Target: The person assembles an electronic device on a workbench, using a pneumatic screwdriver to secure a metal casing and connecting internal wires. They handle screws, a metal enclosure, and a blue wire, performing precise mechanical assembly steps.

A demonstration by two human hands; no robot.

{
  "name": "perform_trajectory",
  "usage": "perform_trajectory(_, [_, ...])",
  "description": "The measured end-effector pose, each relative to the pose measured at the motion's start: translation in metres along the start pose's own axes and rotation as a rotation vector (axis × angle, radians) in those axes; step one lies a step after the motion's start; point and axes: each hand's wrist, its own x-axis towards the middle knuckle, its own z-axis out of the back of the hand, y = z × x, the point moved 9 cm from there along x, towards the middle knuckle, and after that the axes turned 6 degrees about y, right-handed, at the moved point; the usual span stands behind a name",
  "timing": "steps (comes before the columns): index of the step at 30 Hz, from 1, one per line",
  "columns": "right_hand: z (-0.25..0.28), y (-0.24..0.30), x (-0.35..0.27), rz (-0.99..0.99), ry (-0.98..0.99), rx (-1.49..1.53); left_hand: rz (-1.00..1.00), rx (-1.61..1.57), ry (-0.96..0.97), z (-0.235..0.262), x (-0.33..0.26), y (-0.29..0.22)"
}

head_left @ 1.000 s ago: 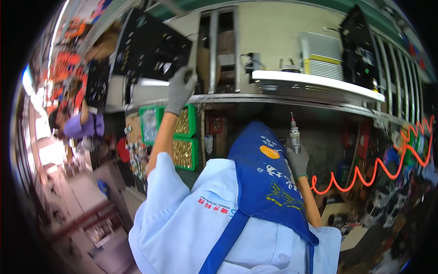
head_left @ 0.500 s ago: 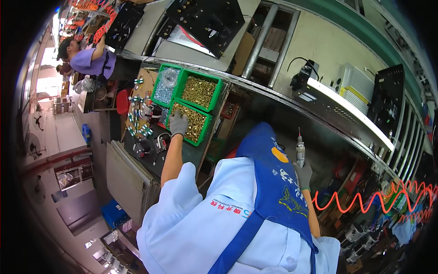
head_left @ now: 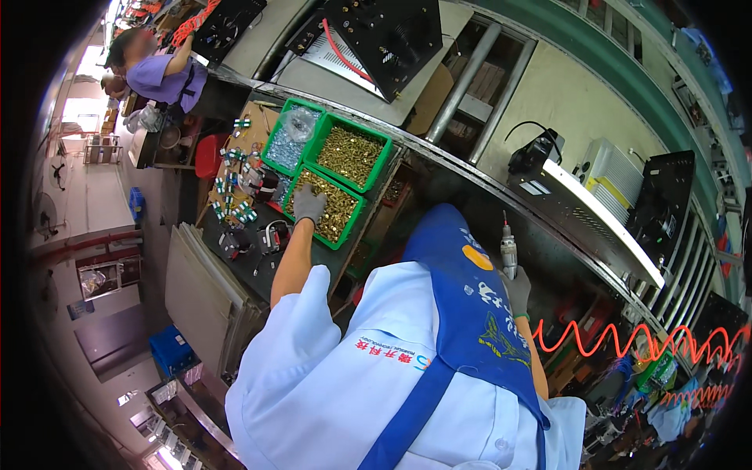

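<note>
My left hand [head_left: 309, 205], in a grey glove, reaches into a green bin [head_left: 341, 236] full of brass screws [head_left: 340, 210], fingers curled down among them. My right hand [head_left: 517, 291], also gloved, grips a slim powered screwdriver [head_left: 508, 249] held upright beside my blue apron [head_left: 462, 313]. A coiled orange air hose [head_left: 627, 341] trails off to the right from that hand. Two more green bins sit just beyond, one with brass screws [head_left: 350, 155] and one with silvery parts [head_left: 288, 149].
Small green-and-white components [head_left: 235, 180] lie on the dark bench left of the bins. A black metal chassis [head_left: 384, 35] stands above on the shelf, a long black unit [head_left: 580, 219] to the right. Another person in purple [head_left: 160, 74] works far left.
My view has swung down from the upper shelf to the bench. My left hand dropped from the black chassis into the screw bin. The right hand still holds the screwdriver.
</note>
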Motion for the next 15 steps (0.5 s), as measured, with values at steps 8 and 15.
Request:
perform_trajectory(8, [0.019,0.000,-0.002,-0.006,0.027,0.015,0.010,-0.211,-0.157,-0.007,0.004,0.027])
perform_trajectory(15, [0.020,-0.023,-0.029,-0.028,0.007,0.058,0.069,-1.439,0.054,-0.048,0.011,0.094])
